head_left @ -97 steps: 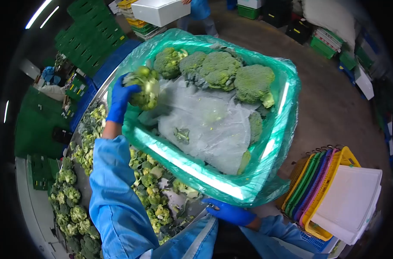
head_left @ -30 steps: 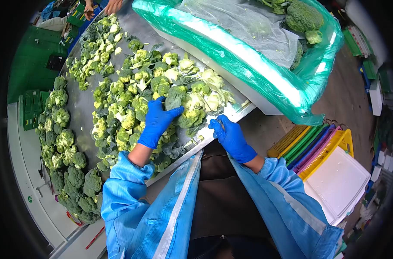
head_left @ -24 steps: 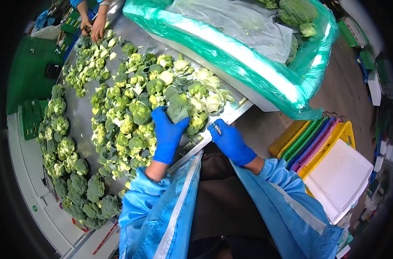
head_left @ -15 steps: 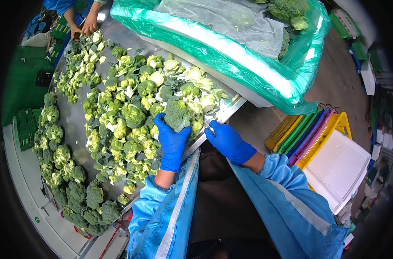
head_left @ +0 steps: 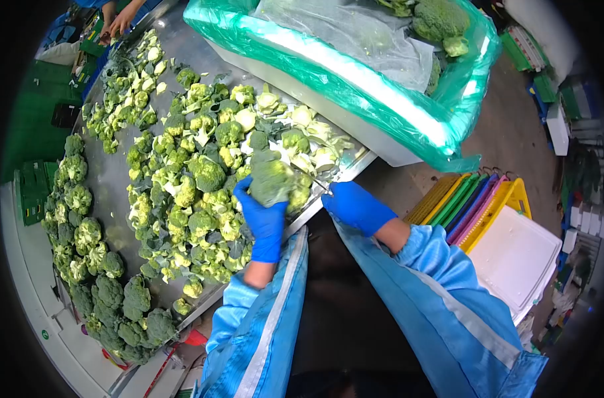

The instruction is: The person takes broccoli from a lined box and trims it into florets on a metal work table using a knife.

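A large head of broccoli (head_left: 271,178), slightly blurred, is gripped by my left hand (head_left: 263,225) in a blue glove, just above the metal table's near edge. My right hand (head_left: 356,207), gloved the same way, is closed around a small knife (head_left: 319,184). Only part of its thin blade shows, pointing left at the broccoli's stem side; the handle is hidden in my fist. Cut broccoli florets (head_left: 206,174) are heaped just beyond and left of my left hand. Pale stem pieces (head_left: 325,158) and leaves lie past the knife.
A white crate (head_left: 375,142) lined with green plastic stands at the upper right, with broccoli (head_left: 441,18) inside. Whole heads (head_left: 136,298) line the table's left side. Colourful stacked baskets (head_left: 471,209) stand right. Another person's hands (head_left: 121,20) are at the far left end.
My view has shifted slightly. The broccoli in my left hand has turned a little, and my right hand with the knife has stayed close beside it. The other person's hands have moved up.
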The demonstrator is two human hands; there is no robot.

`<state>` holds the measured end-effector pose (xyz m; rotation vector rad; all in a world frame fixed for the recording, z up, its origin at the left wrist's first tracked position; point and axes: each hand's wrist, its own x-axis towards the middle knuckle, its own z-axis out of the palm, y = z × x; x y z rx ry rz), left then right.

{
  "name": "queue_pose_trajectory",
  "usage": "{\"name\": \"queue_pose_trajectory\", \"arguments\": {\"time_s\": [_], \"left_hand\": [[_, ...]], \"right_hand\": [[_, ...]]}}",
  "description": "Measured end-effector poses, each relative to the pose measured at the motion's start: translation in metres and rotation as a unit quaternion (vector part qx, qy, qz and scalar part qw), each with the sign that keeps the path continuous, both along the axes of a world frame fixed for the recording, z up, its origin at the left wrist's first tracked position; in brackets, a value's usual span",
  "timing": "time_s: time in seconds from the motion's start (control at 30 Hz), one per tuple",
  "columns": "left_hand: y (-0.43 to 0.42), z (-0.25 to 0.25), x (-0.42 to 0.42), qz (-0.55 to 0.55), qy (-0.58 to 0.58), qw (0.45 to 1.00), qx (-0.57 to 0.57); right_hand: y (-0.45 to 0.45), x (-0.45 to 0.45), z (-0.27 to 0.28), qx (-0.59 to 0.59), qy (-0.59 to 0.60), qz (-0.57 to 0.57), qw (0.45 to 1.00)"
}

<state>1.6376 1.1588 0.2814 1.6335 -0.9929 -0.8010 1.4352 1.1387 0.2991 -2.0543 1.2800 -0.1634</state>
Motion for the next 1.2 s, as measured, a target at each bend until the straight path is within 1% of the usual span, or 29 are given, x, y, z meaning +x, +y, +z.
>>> {"name": "queue_pose_trajectory", "arguments": {"time_s": [0.03,0.07,0.1,0.17,0.2,0.23,0.3,0.33,0.37,0.4,0.43,0.5,0.53,0.57,0.6,0.63,0.67,0.7,0.77,0.83,0.87,0.9,0.93,0.97,1.03,1.1,1.13,1.17,1.2], "left_hand": [[0.002,-0.007,0.015,-0.009,-0.050,0.999,-0.019],[0.008,-0.009,0.029,-0.001,0.033,0.999,-0.010],[0.009,-0.004,0.042,0.007,0.114,0.993,-0.004],[0.012,0.012,0.064,0.045,0.266,0.963,0.023],[0.014,0.024,0.073,0.049,0.286,0.956,0.034],[0.016,0.033,0.084,0.052,0.305,0.950,0.046],[0.012,0.055,0.105,-0.018,0.256,0.966,0.038],[0.010,0.068,0.110,-0.033,0.226,0.973,0.038],[0.010,0.081,0.114,-0.048,0.195,0.979,0.038],[0.010,0.093,0.119,-0.062,0.200,0.977,0.035],[0.011,0.091,0.132,-0.079,0.141,0.986,0.031],[0.014,0.100,0.144,-0.104,0.075,0.991,0.033],[0.016,0.110,0.144,-0.109,0.029,0.993,0.023],[0.019,0.113,0.146,-0.106,0.028,0.994,0.025],[0.024,0.115,0.149,-0.092,0.012,0.996,0.012],[0.029,0.116,0.152,-0.077,-0.003,0.997,0.000],[0.034,0.118,0.154,-0.051,-0.034,0.998,0.008],[0.042,0.113,0.163,-0.026,-0.022,0.999,-0.013],[0.055,0.111,0.190,-0.005,0.003,0.999,-0.053],[0.066,0.108,0.221,0.001,0.003,0.999,-0.045],[0.067,0.112,0.227,0.028,0.035,0.999,-0.011],[0.066,0.119,0.229,0.055,0.069,0.996,0.025],[0.062,0.119,0.228,0.057,0.047,0.997,0.017],[0.061,0.119,0.232,0.061,0.092,0.994,0.019],[0.062,0.114,0.243,0.063,0.096,0.993,0.041],[0.061,0.113,0.245,0.060,0.115,0.991,0.032],[0.061,0.114,0.246,0.056,0.132,0.989,0.025],[0.060,0.117,0.245,0.059,0.134,0.989,0.025],[0.056,0.122,0.242,0.046,0.111,0.992,0.039]], "right_hand": [[-0.001,0.001,0.011,-0.002,-0.035,-0.006,0.999],[-0.008,0.002,0.027,0.278,-0.109,-0.162,0.940],[-0.010,0.003,0.024,0.277,-0.113,-0.156,0.941],[-0.012,0.000,0.020,0.076,-0.072,-0.134,0.985],[-0.013,0.003,0.029,0.033,-0.049,-0.118,0.991],[-0.015,0.008,0.043,0.030,-0.057,-0.114,0.991],[-0.017,0.021,0.068,0.012,-0.121,-0.049,0.991],[-0.020,0.025,0.069,-0.047,-0.163,-0.002,0.986],[-0.024,0.031,0.072,-0.047,-0.171,0.003,0.984],[-0.029,0.036,0.075,-0.049,-0.179,0.034,0.982],[-0.034,0.041,0.078,-0.052,-0.186,0.065,0.979],[-0.040,0.053,0.081,-0.055,-0.191,0.083,0.977],[-0.042,0.059,0.083,-0.075,-0.166,0.110,0.977],[-0.043,0.065,0.084,-0.094,-0.140,0.135,0.976],[-0.045,0.069,0.085,-0.066,-0.132,0.147,0.978],[-0.047,0.071,0.069,-0.064,-0.132,0.150,0.978],[-0.048,0.072,0.041,-0.105,-0.120,0.148,0.976],[-0.050,0.072,0.026,-0.148,-0.109,0.148,0.972],[-0.053,0.072,0.038,-0.006,-0.058,0.068,0.996],[-0.055,0.078,0.054,-0.026,-0.104,0.106,0.989],[-0.057,0.084,0.068,0.001,-0.125,0.151,0.981],[-0.059,0.092,0.078,0.004,-0.128,0.158,0.979],[-0.062,0.102,0.087,-0.058,-0.152,0.215,0.963],[-0.066,0.112,0.093,-0.122,-0.175,0.270,0.939],[-0.073,0.129,0.099,-0.128,-0.157,0.292,0.935],[-0.081,0.142,0.102,-0.134,-0.169,0.337,0.916],[-0.084,0.148,0.104,-0.140,-0.149,0.353,0.913],[-0.086,0.154,0.102,-0.138,-0.148,0.357,0.912],[-0.090,0.160,0.101,-0.171,-0.142,0.373,0.901]]}}
